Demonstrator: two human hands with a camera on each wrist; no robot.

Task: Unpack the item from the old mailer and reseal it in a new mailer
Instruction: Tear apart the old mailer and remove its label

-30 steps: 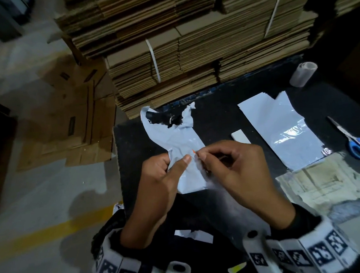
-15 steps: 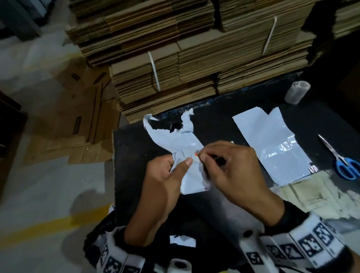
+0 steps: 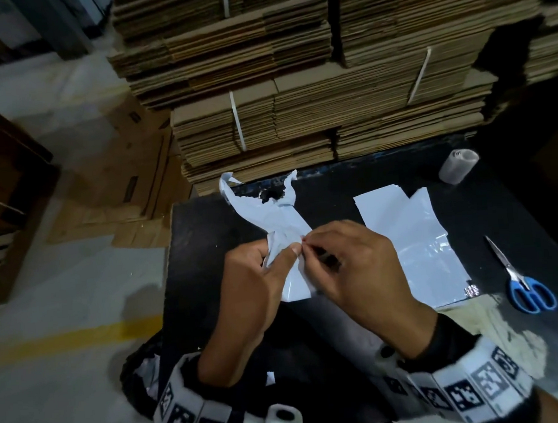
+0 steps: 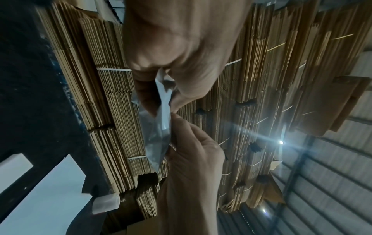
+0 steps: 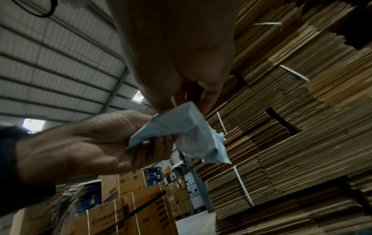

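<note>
The old mailer, grey-white plastic with a torn, blackened far end, is held above the black table. My left hand grips its crumpled middle between thumb and fingers. My right hand pinches the mailer's edge just beside the left thumb, where a tiny orange speck shows. In the right wrist view the mailer looks folded and creased between both hands. In the left wrist view the mailer hangs between the two hands. A flat new mailer lies on the table to the right. Any item inside is hidden.
Blue-handled scissors lie at the right of the table, and a tape roll stands at the far right corner. Torn brownish paper lies near the front right. Strapped stacks of flat cardboard rise behind the table. Floor lies to the left.
Both hands keep their hold on the old mailer, working at the same spot on its edge. The head view has tilted up a little.
</note>
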